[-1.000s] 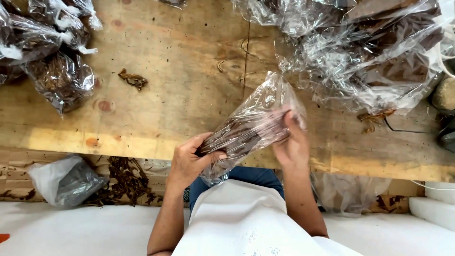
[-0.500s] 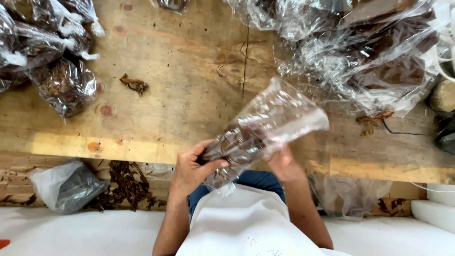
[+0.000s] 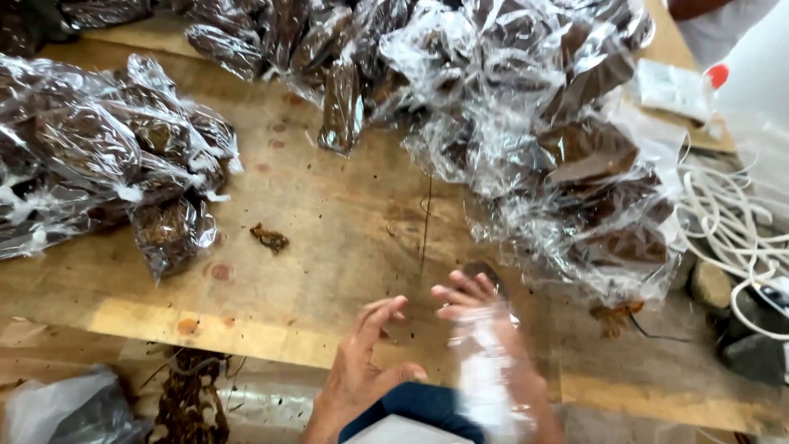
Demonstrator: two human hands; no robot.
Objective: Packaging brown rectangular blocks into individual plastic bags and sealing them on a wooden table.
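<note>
Many filled clear bags (image 3: 567,156) lie beyond the wooden table's (image 3: 345,214) front edge. Left hand (image 3: 362,362) is spread, empty — right hand (image 3: 485,329) blurs under clear film (image 3: 485,378), grip unclear.

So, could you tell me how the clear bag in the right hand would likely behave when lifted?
The clear bag, blurred against the right hand, is thin crinkly film, so probably floppy and light. Its glossy surface may be slippery. The left hand is spread open beside it, apparently not gripping it.
</note>
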